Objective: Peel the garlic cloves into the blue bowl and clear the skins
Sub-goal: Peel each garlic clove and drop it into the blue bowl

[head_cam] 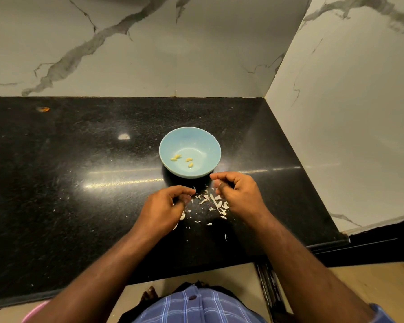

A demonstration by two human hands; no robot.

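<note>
Head view shows me both hands, left hand (167, 207) and right hand (237, 193), curled just beside the blue bowl (170, 145) over the skins (216, 202), contents untellable; careless sweeping could flick skins onto its peeled cloves (182, 159).

Two hands worked over garlic skins in front of a blue bowl.

The blue bowl (189, 152) sat on a black counter (68, 183) and held four peeled cloves (188, 160). Just in front of the bowl lay scattered white skins (214, 202). The left hand (165, 209) and right hand (239, 194) flanked the skins, fingers curled; whether either pinched anything was unclear.
</note>
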